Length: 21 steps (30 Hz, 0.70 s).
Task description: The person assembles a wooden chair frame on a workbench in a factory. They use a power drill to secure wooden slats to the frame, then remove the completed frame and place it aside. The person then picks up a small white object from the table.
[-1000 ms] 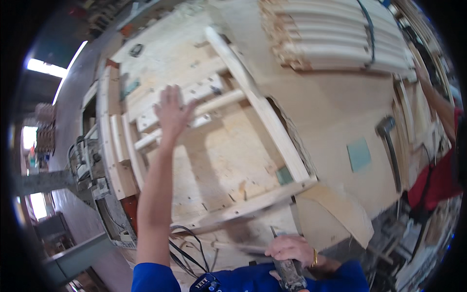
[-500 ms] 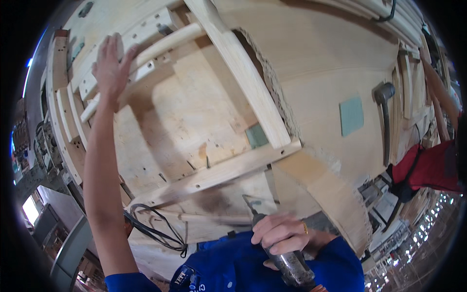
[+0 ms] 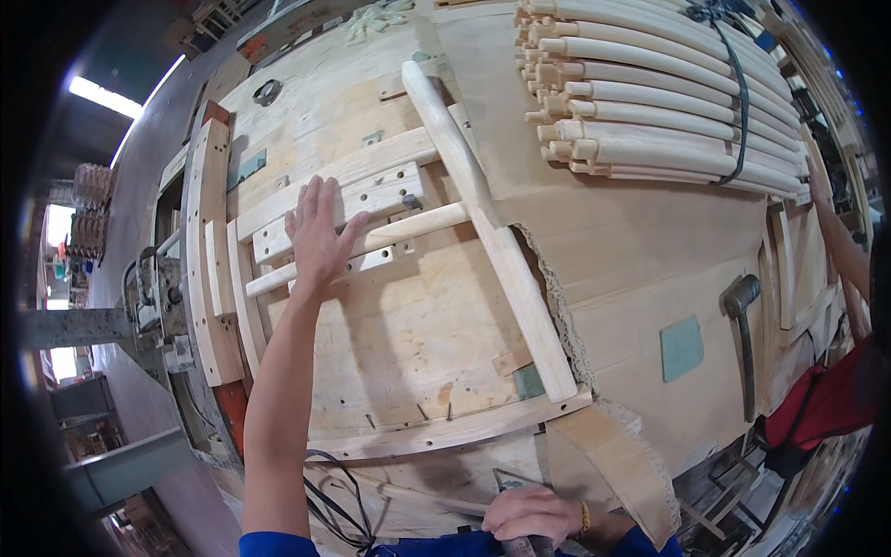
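My left hand (image 3: pixel 320 232) rests with fingers spread on a pale wooden block with drilled holes (image 3: pixel 385 190), its thumb beside a round wooden rung (image 3: pixel 408 229). The rung meets a long shaped wooden post (image 3: pixel 506 251) that slants toward me. A wooden rail with holes (image 3: pixel 464 429) runs along the near side, touching or close to the post's lower end. Close to my body, my right hand (image 3: pixel 531 513) is wrapped round a dark cylindrical hand tool (image 3: pixel 529 546); most of the tool is hidden or outside the picture.
A strapped bundle of turned wooden rods (image 3: pixel 650 121) lies at the far right. Right of the post are a green pad (image 3: pixel 682 349) and a dark-headed hammer (image 3: pixel 745 343). Black cable (image 3: pixel 343 497) loops near my left forearm. Another person's arm (image 3: pixel 840 237) shows at the right edge.
The view has tilted up, so the bench sits lower and the rod bundle shows more. My left hand stays by the rung; my right hand still grips the tool, now lower in view.
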Available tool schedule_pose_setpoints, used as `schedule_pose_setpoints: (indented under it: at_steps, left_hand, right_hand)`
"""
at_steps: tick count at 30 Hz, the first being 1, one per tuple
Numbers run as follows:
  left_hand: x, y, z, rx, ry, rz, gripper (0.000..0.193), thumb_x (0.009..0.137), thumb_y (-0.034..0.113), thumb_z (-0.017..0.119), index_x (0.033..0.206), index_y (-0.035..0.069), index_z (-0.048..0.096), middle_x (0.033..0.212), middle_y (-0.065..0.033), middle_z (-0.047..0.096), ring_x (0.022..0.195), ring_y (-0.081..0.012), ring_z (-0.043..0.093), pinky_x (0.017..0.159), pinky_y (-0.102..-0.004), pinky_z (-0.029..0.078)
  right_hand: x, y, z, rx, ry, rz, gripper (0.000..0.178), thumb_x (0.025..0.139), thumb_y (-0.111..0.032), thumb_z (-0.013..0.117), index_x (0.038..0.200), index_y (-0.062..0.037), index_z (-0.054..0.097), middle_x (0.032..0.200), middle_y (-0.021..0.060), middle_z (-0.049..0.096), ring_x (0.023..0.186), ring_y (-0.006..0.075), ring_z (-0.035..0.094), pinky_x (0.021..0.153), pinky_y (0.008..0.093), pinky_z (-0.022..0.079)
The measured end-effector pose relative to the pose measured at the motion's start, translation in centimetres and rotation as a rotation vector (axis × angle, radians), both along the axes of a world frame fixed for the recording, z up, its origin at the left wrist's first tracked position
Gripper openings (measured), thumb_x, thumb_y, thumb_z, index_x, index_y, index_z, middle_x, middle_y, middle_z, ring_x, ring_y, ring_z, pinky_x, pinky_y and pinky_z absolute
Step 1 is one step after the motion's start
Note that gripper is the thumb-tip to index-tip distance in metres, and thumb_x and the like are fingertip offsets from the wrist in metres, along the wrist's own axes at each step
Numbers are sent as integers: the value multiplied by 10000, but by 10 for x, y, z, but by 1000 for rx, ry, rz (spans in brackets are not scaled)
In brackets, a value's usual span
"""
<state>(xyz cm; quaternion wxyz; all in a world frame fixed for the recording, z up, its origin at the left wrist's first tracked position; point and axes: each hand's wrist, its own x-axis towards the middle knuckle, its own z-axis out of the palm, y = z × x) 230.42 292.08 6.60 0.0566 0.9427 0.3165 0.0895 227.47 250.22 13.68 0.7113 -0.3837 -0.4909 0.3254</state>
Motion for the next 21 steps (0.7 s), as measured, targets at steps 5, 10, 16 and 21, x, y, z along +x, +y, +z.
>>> schedule_pose_setpoints:
  at_steps: [5, 10, 16, 21]
  left_hand:
    - [4, -1, -2, 2, 1, 8, 726, 854, 523, 557, 1423, 129, 336, 1498, -133, 262, 1403, -296, 196, 1118, -528, 95]
    - [4, 1, -4, 41, -17, -18, 713, 859, 523, 550, 1421, 138, 341, 1491, -126, 276, 1395, -302, 215, 1109, -541, 118]
    - [4, 2, -5, 28, -24, -30, 731, 853, 536, 545, 1422, 126, 339, 1490, -132, 278, 1397, -307, 209, 1099, -562, 128]
    - [-18, 13, -13, 41, 8, 3, 790, 836, 592, 523, 1421, 95, 335, 1494, -152, 272, 1399, -311, 203, 1086, -599, 136]
  right_hand:
    - [15, -2, 7, -7, -68, -12, 290, 781, -153, 713, 968, -10, 544, 915, 144, 626, 774, 336, 644, 644, 440, 525]
    - [2, -7, -11, 60, 40, -12, 221, 888, -147, 591, 999, 33, 529, 906, 180, 601, 762, 312, 653, 656, 418, 550]
    - [8, -4, -10, 86, 34, -19, 243, 877, -155, 600, 1017, 22, 512, 891, 177, 593, 746, 314, 649, 651, 396, 550]
    - [5, -2, 6, 26, 5, -20, 325, 761, -140, 729, 998, -21, 539, 892, 170, 619, 766, 342, 638, 653, 463, 520]
